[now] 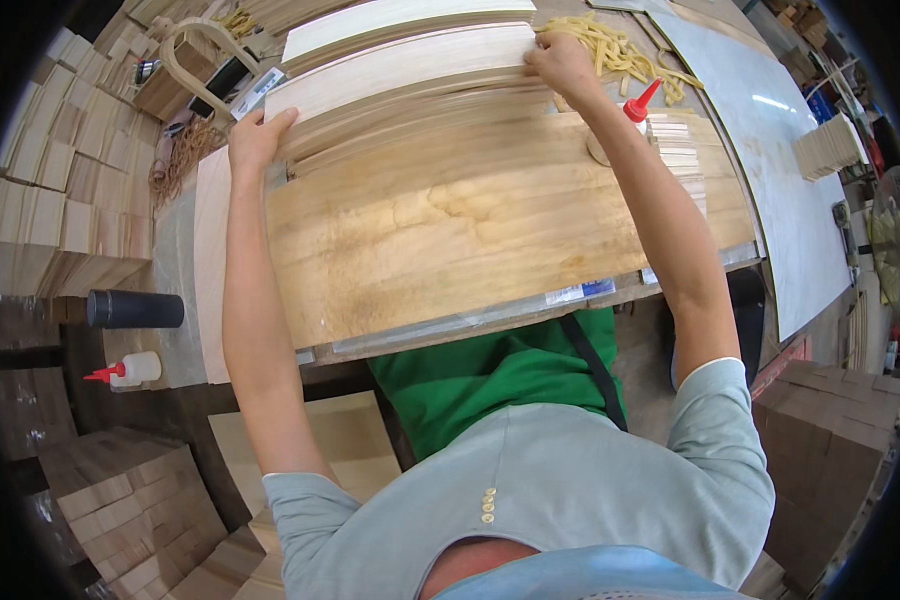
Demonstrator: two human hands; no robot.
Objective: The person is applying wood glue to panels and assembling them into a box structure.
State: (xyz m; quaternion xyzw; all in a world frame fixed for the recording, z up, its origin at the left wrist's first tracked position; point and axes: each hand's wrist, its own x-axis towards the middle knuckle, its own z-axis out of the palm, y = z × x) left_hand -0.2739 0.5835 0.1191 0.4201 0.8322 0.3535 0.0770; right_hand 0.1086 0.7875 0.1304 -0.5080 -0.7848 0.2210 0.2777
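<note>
A long pale wooden board (410,75) lies on a stack of thin boards (420,125) at the back of the bench. At its left end is my left hand (258,142), thumb along the top face and fingers curled over the edge, mostly hidden. My right hand (562,68) closes on the right end, its fingertips at the corner. A second stack of pale boards (400,25) sits just behind. In front of the stack lies a broad, stained plywood panel (450,230).
Beyond my right hand lies a heap of yellowish bands (615,50). A red-tipped glue bottle (640,104) and thin wood strips (678,160) are by my right forearm. Left are a black cylinder (135,309), another glue bottle (135,369) and piled wood blocks (60,190).
</note>
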